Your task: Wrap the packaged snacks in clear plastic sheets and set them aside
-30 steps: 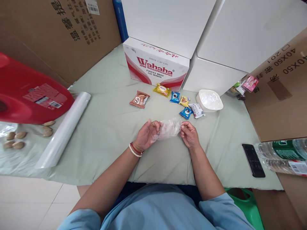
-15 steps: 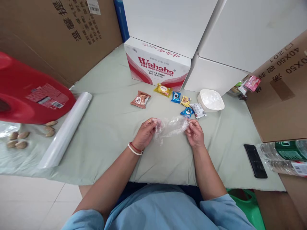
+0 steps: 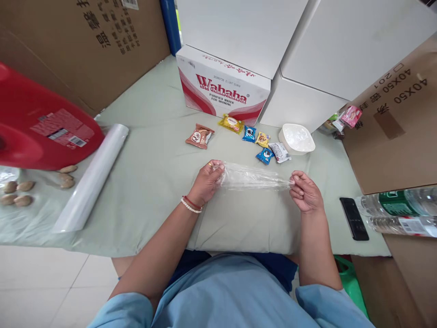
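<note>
A sheet of clear plastic film [image 3: 252, 176] is stretched sideways between my two hands, above the cloth-covered table. My left hand [image 3: 207, 182] pinches its left end, and a bead bracelet sits on that wrist. At the other end, my right hand [image 3: 307, 190] is closed on the gathered tip of the film. Beyond the film lie small wrapped snacks: a brown packet [image 3: 200, 136], a yellow packet [image 3: 231, 123], a blue packet [image 3: 265, 156] and a silvery white packet [image 3: 280, 152]. A white bowl [image 3: 297, 139] stands to their right, with something clear and shiny inside.
On the left are a red jug [image 3: 44, 123], a roll of plastic [image 3: 94, 180] and several brown nut-like pieces [image 3: 23, 200]. A Wahaha carton [image 3: 223, 89] backs the table. A phone [image 3: 354, 218] and plastic bottles [image 3: 396, 203] lie at the right.
My right hand has moved right, away from my left hand. The crumpled film between them is now pulled out longer and flatter. The camera view has shifted slightly.
</note>
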`<action>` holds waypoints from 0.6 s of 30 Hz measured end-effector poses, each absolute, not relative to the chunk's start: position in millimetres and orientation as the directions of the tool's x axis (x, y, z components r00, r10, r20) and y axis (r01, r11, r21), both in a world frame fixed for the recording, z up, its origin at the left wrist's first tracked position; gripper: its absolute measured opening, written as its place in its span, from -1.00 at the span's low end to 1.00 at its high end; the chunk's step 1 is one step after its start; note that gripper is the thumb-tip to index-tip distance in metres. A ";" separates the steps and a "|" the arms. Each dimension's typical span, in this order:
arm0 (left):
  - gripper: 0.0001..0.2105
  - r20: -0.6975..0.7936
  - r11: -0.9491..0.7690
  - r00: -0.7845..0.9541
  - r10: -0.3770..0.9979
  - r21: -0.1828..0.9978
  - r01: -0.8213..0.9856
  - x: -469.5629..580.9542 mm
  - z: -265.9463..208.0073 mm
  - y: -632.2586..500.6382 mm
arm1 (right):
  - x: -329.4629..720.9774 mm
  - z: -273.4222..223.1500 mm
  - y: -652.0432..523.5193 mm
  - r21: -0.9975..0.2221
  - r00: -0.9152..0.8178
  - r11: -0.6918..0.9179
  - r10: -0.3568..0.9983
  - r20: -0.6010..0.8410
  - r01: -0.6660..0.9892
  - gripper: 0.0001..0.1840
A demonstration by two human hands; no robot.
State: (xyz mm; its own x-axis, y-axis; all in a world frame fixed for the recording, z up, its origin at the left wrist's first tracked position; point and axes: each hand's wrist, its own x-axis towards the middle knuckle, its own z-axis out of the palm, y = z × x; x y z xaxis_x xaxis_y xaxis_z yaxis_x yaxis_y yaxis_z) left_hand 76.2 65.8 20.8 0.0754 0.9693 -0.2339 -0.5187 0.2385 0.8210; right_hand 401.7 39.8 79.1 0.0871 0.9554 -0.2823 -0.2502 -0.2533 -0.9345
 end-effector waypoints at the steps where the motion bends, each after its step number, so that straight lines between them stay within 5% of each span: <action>1: -0.43 -0.243 0.270 0.120 0.963 0.810 -0.521 74.7 23.2 65.0 | 405.1 83.4 34.9 -0.931 0.092 -0.239 0.958 -0.273 -0.275 -0.61; 7: -0.30 -0.278 0.333 0.184 0.943 0.760 -0.558 71.7 28.7 63.5 | 398.8 68.7 22.4 -0.968 0.352 -0.205 0.903 -0.245 -0.147 -0.47; 11: -0.31 -0.316 0.343 0.154 0.936 0.722 -0.601 71.9 24.3 64.4 | 372.2 53.4 5.8 -0.973 0.564 -0.034 0.819 0.103 0.228 -0.61; 13: -0.33 -0.332 0.351 0.151 0.931 0.701 -0.621 72.0 21.3 65.5 | 352.0 49.8 -4.9 -0.882 0.427 0.084 0.851 0.306 0.464 -0.63; 15: -0.35 -0.343 0.354 0.148 0.928 0.679 -0.643 71.9 18.9 66.9 | 330.2 45.3 -11.8 -0.688 0.105 0.273 0.885 0.454 0.672 -0.51; 18: -0.42 -0.351 0.354 0.151 0.924 0.640 -0.682 70.8 18.0 68.7 | 305.1 33.5 -9.1 -0.344 -0.352 0.525 0.819 0.453 0.779 -0.25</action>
State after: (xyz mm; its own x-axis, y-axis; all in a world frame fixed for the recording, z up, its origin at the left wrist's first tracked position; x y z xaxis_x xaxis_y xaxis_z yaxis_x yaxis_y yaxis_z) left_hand 70.8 68.7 18.0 0.1512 0.9242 -0.3506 -0.6817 0.3543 0.6401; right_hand 305.1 -9.1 33.5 -0.3519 0.8192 0.4529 0.7790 0.5246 -0.3435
